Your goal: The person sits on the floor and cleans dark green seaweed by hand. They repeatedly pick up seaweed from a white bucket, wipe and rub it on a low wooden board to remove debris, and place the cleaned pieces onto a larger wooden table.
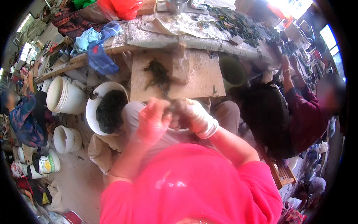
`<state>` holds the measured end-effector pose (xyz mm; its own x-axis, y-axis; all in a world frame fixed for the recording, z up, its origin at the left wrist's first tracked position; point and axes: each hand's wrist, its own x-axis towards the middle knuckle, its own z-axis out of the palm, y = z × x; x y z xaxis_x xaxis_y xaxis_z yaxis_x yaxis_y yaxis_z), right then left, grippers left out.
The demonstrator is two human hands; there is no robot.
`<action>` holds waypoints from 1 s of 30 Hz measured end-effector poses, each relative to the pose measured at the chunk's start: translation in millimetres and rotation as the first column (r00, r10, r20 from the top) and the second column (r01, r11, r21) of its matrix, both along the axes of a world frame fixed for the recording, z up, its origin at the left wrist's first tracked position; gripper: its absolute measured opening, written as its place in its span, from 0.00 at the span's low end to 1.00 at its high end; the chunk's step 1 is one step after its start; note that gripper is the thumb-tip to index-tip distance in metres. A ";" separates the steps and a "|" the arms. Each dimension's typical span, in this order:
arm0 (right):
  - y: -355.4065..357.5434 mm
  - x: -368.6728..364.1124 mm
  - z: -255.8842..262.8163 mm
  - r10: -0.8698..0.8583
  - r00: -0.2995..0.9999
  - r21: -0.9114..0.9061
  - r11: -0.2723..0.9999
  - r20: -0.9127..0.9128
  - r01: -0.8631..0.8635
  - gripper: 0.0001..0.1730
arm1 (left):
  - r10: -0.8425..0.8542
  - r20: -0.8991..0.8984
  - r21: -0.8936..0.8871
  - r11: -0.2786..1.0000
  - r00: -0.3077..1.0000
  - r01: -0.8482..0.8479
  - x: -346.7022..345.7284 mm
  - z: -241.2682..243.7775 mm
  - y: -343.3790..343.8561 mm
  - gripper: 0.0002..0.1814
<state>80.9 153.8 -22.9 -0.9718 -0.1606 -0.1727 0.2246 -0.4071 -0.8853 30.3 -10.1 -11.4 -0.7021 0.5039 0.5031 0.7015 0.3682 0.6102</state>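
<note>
My left hand (153, 119), blurred, and my right hand (193, 116), in a pale thin glove, meet over my lap at the near edge of a wooden board (202, 75). Between their fingers is a small dark thing, too blurred to name. A clump of dark green leafy strands (158, 72) lies on the board and trails down towards my hands. An upright wooden block (180, 64) stands at the board's middle, its outline blurred. A small green scrap (214, 91) lies near the board's right corner.
A broken-rimmed white bucket (92, 114) with dark wet matter stands left of my knees, other white buckets (71, 96) beyond. A green bucket (232, 72) is right of the board. Leafy strands (235, 22) cover part of the table. Co-workers sit at left (25, 120) and right (304, 112).
</note>
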 end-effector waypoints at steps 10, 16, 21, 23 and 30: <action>28.0 -17.3 15.6 0.332 0.918 0.537 0.826 -0.217 -0.172 0.07 | -0.197 -0.053 0.004 0.980 0.979 0.198 -9.5 -3.0 -2.4 0.23; 21.4 -14.2 14.3 0.276 0.881 0.666 0.743 -0.385 0.059 0.05 | -0.270 0.193 -0.035 0.959 0.943 0.282 -14.4 4.2 -4.4 0.26; 36.5 -9.6 24.2 0.109 0.916 0.608 0.777 -0.387 0.164 0.10 | -0.204 0.282 0.120 0.977 0.937 0.177 -16.8 8.2 -3.1 0.16; 43.3 -8.1 24.3 0.023 0.954 0.534 0.833 -0.298 0.147 0.10 | -0.278 0.323 0.071 0.960 0.905 0.270 -26.5 5.8 -11.8 0.10; 69.6 -23.6 13.1 -0.056 0.997 0.350 0.936 0.058 0.033 0.15 | -0.297 0.733 0.161 0.950 0.612 0.267 -49.0 9.3 -8.4 0.06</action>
<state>57.3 223.4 -9.8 -0.9610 -0.0356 -0.2742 0.2763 -0.0868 -0.9571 -18.7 -18.6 -2.1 -0.6695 0.7359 -0.1010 0.0735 0.2010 0.9768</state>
